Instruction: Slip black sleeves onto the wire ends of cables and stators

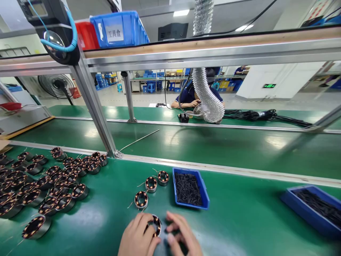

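My left hand (139,233) is closed around a motor stator (158,224), a dark metal ring with copper windings inside, low on the green bench. Just right of it, apart from the ring, my right hand (183,233) is half curled, its thumb and fingers parted and no held thing visible. Beyond my hands stand a nearer stator (141,200), a middle stator (151,184) and a farther stator (163,177) in a slanting row, with thin wire ends sticking out. Beside that row, a blue tray (206,202) contains many small black strips (188,188).
Many stators (57,185) crowd the bench's left side. Another blue tray (306,213) of black strips sits at the right. A metal post (92,106) rises behind the stators, and a flexible silver duct (205,89) hangs near a person (190,103) across the bench.
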Demonstrator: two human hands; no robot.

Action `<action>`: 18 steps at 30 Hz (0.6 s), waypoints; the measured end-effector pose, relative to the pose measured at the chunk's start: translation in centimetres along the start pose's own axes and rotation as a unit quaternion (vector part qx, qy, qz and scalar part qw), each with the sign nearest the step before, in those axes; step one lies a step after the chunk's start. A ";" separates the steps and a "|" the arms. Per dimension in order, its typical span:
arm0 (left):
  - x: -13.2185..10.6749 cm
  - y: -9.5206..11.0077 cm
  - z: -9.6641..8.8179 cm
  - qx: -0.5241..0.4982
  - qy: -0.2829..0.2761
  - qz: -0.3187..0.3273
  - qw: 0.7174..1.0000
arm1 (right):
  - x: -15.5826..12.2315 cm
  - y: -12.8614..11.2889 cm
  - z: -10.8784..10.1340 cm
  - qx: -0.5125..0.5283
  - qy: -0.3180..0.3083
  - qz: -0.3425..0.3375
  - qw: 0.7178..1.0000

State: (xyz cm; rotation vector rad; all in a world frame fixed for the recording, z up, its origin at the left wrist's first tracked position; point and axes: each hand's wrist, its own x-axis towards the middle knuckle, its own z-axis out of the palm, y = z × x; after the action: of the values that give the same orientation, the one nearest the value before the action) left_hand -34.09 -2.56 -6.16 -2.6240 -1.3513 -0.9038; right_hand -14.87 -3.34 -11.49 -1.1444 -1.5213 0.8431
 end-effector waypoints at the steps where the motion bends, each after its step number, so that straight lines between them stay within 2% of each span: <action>1: 0.5 0.0 -0.5 0.005 -0.015 0.002 1.000 | 1.0 -0.5 -1.0 -0.025 0.021 0.000 0.999; 5: 3.8 -1.2 -3.2 0.027 -0.084 -0.001 0.996 | 5.4 -2.7 -5.5 -0.149 0.021 -0.065 0.986; 8: 7.3 -3.5 -4.2 0.087 -0.119 -0.017 0.989 | 8.2 -3.3 -7.4 -0.263 0.041 -0.126 0.956; 10: 9.2 -5.2 -3.7 0.087 -0.163 0.004 0.983 | 9.7 -3.1 -7.8 -0.331 0.057 -0.141 0.931; 13: 10.7 -6.7 -2.3 0.064 -0.207 0.024 0.976 | 11.2 -2.1 -8.0 -0.417 0.034 -0.148 0.896; 15: 10.9 -7.0 -1.6 0.066 -0.216 0.029 0.974 | 11.9 -1.4 -7.9 -0.456 0.017 -0.149 0.877; 18: 10.8 -6.7 -1.2 0.080 -0.224 0.050 0.970 | 12.4 -0.4 -7.8 -0.481 0.001 -0.152 0.864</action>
State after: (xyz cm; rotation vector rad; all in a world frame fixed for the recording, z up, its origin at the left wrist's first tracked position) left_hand -34.94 9.09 -0.98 -2.8365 -1.2844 -0.1792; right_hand -7.87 8.05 -5.38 -1.5078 -2.1216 -0.2120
